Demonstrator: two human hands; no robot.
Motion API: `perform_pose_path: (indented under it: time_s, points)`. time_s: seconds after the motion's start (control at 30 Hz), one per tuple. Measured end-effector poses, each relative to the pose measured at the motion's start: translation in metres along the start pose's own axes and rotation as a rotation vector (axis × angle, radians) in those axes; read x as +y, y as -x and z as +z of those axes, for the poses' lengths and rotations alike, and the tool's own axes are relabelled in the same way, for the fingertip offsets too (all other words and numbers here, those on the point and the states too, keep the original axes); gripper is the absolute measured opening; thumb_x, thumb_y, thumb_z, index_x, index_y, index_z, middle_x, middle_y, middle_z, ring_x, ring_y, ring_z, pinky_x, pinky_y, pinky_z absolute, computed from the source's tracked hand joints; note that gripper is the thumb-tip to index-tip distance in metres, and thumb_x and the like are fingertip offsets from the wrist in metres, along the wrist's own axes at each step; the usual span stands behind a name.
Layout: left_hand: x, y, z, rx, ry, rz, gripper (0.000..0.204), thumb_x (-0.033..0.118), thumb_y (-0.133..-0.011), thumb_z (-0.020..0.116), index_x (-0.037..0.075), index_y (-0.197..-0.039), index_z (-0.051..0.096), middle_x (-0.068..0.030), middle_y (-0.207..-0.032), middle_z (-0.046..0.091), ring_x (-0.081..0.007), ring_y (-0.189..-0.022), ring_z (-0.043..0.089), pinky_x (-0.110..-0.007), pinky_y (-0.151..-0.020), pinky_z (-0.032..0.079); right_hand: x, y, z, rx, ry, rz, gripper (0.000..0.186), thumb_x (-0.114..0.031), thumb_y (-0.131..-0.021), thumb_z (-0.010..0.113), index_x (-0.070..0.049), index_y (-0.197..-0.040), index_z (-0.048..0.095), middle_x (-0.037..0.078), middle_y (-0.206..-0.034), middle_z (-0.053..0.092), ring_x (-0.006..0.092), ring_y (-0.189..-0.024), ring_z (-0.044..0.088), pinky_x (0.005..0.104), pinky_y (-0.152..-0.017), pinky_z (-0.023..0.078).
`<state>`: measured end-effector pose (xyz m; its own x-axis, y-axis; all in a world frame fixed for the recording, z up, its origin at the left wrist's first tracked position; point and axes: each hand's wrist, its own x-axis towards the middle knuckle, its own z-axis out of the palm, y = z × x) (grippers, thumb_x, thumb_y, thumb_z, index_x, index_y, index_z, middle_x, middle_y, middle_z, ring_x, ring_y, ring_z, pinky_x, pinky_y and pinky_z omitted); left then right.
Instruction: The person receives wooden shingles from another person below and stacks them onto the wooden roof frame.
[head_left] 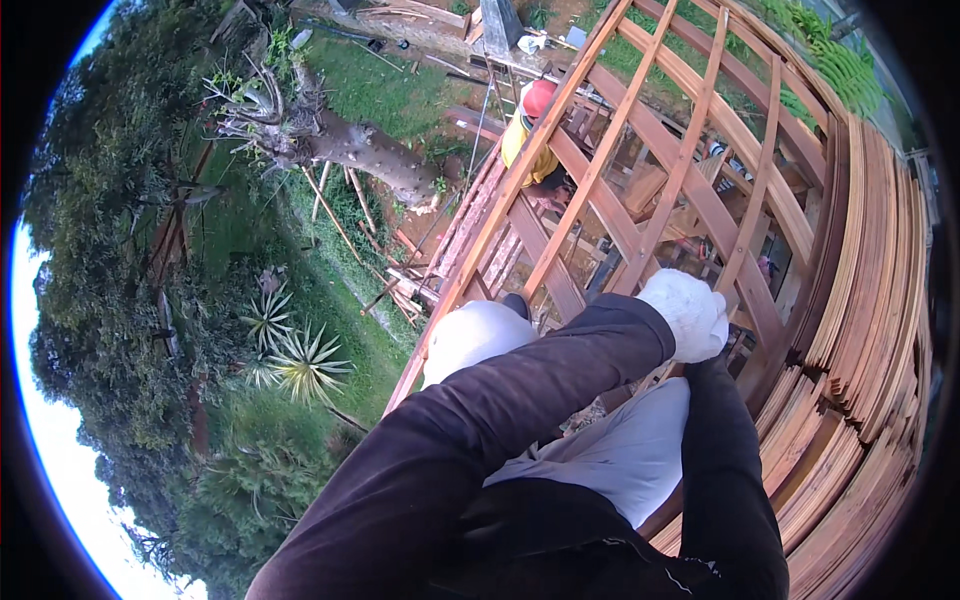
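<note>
In the head view, much is being hidden by the dark sleeves: the right hand is not being shown at all. The left hand [688,312], gloved in white, is being held bunched against a roof rafter [672,180]; whether anything is being gripped cannot be told. A helmeted person [532,130] is being partly screened behind the frame.

The left hand [688,312] wears a white knitted cloth glove, fuzzy and matt. Both forearms are in dark matt fabric sleeves [480,430], and the trousers [620,450] are pale grey cloth, smooth and dull. The roof frame [640,170] is bare sawn wood, reddish-brown and unpainted. Stacked thin battens [860,300] along its right edge show the same raw matt timber. Below, another person's helmet [540,97] looks like smooth red plastic.
</note>
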<state>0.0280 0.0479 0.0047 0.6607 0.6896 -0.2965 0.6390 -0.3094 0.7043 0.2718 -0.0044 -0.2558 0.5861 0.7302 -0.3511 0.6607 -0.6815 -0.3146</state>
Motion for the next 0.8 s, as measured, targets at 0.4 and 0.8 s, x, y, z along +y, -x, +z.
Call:
perform_pose_path:
  time_s: [0.4,0.8]
  points:
    - [0.011,0.068,0.078,-0.396,-0.184,-0.041,0.036,0.036,-0.091,0.066,0.005,-0.109,0.066,-0.0171,-0.100,0.071,-0.0357,-0.094,0.073,-0.046,-0.082,0.057,-0.010,0.000,-0.010,0.058,-0.174,-0.001,0.041,-0.030,-0.083,0.074,0.002,-0.107,0.069,0.026,-0.100,0.075,0.0422,-0.100,0.072,0.0478,-0.090,0.055]
    - [0.027,0.086,0.083,-0.239,0.041,-0.182,0.051,0.045,-0.093,0.064,0.006,-0.126,0.061,-0.0238,-0.106,0.070,-0.0436,-0.101,0.069,-0.053,-0.087,0.055,-0.011,-0.004,-0.008,0.012,-0.177,0.081,0.038,-0.030,-0.086,0.071,0.000,-0.110,0.069,0.026,-0.106,0.074,0.0431,-0.104,0.072,0.0496,-0.093,0.055]
